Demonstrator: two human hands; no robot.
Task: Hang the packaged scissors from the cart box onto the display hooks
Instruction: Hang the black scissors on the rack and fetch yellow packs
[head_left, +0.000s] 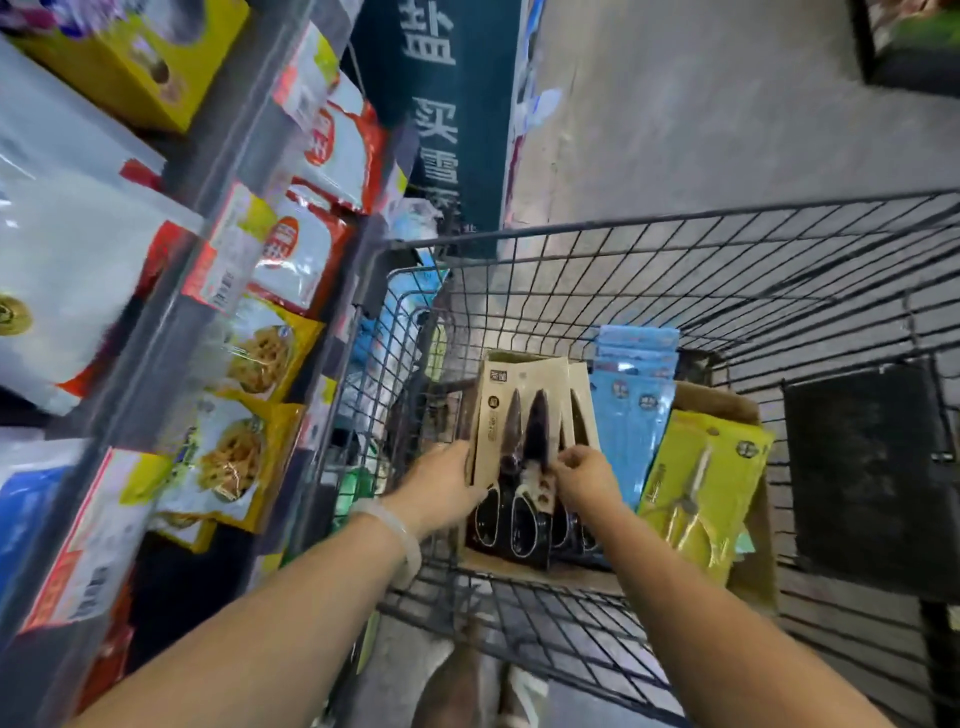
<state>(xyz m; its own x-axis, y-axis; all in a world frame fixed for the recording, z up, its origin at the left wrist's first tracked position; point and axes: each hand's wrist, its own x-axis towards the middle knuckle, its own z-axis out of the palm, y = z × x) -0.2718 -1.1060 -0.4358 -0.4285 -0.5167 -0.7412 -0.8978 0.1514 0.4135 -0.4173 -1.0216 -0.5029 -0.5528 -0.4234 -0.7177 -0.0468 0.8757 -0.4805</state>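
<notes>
Several beige-carded packs of black-handled scissors (524, 415) stand upright in a cardboard box (722, 405) inside the wire cart (675, 249). My left hand (441, 488) grips the left edge of the front pack. My right hand (584, 475) pinches the packs from the right, fingers on the card near the scissor pivots. Blue packs (631, 405) and yellow packs (706, 483) fill the rest of the box to the right. No display hooks are visible in this view.
A shelf unit (171, 312) with bagged food and price tags runs along the left, close to the cart. A dark hanging sign (441, 104) is ahead. Grey floor (727, 104) lies beyond the cart; a black panel (862, 467) sits at its right side.
</notes>
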